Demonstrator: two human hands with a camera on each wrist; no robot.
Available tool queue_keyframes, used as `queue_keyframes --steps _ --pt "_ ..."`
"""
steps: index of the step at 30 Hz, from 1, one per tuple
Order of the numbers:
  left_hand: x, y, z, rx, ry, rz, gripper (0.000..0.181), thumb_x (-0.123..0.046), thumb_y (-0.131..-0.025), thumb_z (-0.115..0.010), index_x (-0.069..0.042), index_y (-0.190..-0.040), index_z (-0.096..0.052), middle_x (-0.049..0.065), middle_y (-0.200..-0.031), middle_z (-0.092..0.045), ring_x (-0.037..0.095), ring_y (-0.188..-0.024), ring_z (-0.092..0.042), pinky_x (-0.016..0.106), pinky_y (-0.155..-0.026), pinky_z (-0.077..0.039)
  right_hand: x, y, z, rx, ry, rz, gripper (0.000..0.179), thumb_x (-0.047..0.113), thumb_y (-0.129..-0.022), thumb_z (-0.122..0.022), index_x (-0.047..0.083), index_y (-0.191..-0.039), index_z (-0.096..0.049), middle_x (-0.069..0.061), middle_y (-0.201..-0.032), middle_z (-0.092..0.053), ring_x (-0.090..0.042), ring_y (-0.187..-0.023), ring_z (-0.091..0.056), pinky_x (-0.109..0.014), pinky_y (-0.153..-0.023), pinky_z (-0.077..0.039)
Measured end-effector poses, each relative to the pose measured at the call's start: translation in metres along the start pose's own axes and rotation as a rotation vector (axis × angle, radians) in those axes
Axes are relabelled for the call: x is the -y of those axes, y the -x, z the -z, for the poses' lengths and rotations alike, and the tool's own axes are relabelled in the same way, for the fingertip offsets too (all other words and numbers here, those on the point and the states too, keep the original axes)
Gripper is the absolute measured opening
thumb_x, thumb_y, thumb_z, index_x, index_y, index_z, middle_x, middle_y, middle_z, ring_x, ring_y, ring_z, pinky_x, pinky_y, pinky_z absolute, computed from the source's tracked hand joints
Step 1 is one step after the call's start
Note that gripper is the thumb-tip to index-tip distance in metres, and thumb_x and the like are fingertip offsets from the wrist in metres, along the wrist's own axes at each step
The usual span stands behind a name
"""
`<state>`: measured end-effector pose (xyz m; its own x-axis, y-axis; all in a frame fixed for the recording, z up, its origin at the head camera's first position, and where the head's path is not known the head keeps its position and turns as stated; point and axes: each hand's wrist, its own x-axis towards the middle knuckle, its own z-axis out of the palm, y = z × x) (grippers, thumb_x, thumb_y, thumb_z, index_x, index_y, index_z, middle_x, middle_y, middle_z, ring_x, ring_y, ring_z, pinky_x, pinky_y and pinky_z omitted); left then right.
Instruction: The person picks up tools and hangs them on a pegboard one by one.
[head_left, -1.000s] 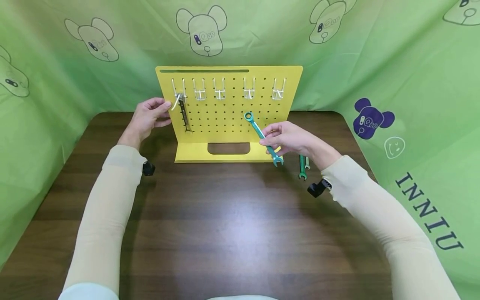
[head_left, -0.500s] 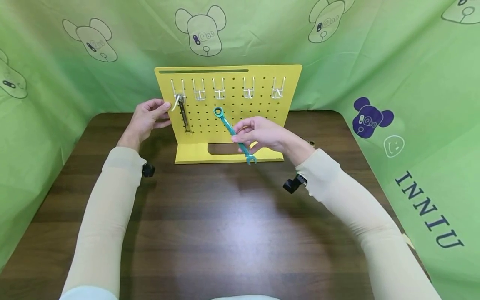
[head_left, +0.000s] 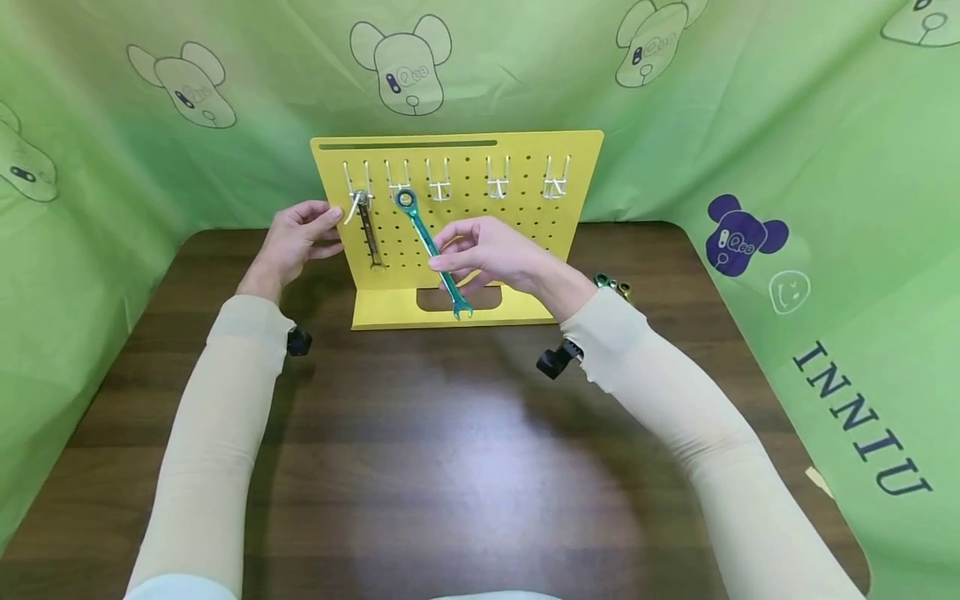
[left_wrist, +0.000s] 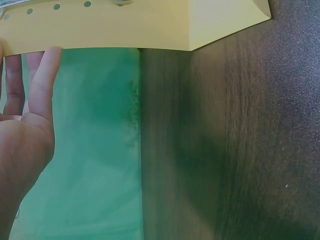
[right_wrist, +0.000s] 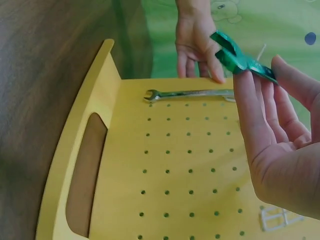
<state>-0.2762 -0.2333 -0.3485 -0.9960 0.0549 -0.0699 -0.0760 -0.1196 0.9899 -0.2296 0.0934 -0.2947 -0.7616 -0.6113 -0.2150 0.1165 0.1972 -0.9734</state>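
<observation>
My right hand point(head_left: 491, 254) pinches a green combination wrench point(head_left: 431, 246) at mid-shaft, thumb on the near side. The wrench slants before the yellow pegboard point(head_left: 510, 242), ring end up and overlapping the second white hook point(head_left: 399, 171) in the head view. In the right wrist view its open jaw end point(right_wrist: 232, 57) points out past my fingers. My left hand point(head_left: 296, 237) grips the board's left edge, thumb at the front. A dark-looking wrench point(head_left: 370, 233) hangs by its ring from the leftmost hook point(head_left: 352, 204); it appears silver in the right wrist view.
More wrenches point(head_left: 603, 282) lie on the brown wooden table point(head_left: 420, 450) right of the board, partly behind my right forearm. Three other white hooks, such as the rightmost hook point(head_left: 555, 185), run along the board. Green printed cloth point(head_left: 525, 75) surrounds the table.
My right hand has carried the green wrench left across the board and slightly up, its ring reaching the second hook's height. My left hand stays at the board's edge.
</observation>
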Motion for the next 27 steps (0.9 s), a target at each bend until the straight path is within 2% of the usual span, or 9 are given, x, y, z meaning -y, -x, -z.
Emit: queue_keyframes --steps 7,11,14,22,27 --pt "0.005 0.000 -0.001 -0.003 -0.002 -0.004 0.012 -0.020 -0.092 -0.077 -0.011 -0.099 -0.074 0.004 -0.095 -0.067 0.017 -0.081 -0.071 0.034 -0.077 -0.064 -0.004 -0.007 -0.006 -0.034 -0.002 -0.004 0.026 0.014 -0.093 -0.077 0.003 -0.113 -0.065 -0.016 -0.102 -0.070 -0.043 -0.095 -0.069 -0.047 -0.075 -0.065" --pt "0.003 0.001 -0.001 -0.001 -0.001 -0.003 0.012 -0.020 -0.092 -0.077 -0.011 -0.099 -0.074 0.004 -0.096 -0.068 0.017 -0.081 -0.071 0.038 -0.083 -0.063 -0.005 -0.012 -0.005 -0.056 -0.001 -0.008 0.026 0.015 -0.093 -0.077 0.004 -0.114 -0.065 -0.015 -0.104 -0.071 -0.046 -0.102 -0.068 -0.046 -0.074 -0.065" --pt "0.002 0.000 -0.001 0.000 -0.003 0.001 0.014 -0.020 -0.091 -0.078 -0.011 -0.100 -0.074 0.005 -0.097 -0.068 0.017 -0.082 -0.072 0.039 -0.084 -0.061 -0.006 -0.015 -0.004 -0.067 -0.006 -0.015 0.026 0.015 -0.093 -0.077 0.005 -0.113 -0.065 -0.015 -0.103 -0.071 -0.044 -0.101 -0.069 -0.045 -0.074 -0.065" --pt "0.001 -0.002 0.001 -0.010 0.008 -0.005 0.015 -0.020 -0.090 -0.078 -0.010 -0.101 -0.074 0.005 -0.096 -0.069 0.017 -0.082 -0.072 0.034 -0.078 -0.064 -0.006 -0.019 -0.003 -0.063 -0.019 -0.011 0.027 0.017 -0.092 -0.078 0.005 -0.113 -0.066 -0.015 -0.103 -0.071 -0.033 -0.091 -0.073 -0.047 -0.077 -0.065" --pt "0.000 -0.002 0.002 -0.015 0.011 -0.003 0.016 -0.020 -0.090 -0.079 -0.010 -0.100 -0.074 0.004 -0.097 -0.068 0.017 -0.082 -0.072 0.034 -0.077 -0.064 -0.006 -0.022 -0.003 -0.065 -0.022 -0.013 0.027 0.017 -0.093 -0.078 0.005 -0.113 -0.066 -0.015 -0.105 -0.071 -0.037 -0.095 -0.072 -0.048 -0.078 -0.064"
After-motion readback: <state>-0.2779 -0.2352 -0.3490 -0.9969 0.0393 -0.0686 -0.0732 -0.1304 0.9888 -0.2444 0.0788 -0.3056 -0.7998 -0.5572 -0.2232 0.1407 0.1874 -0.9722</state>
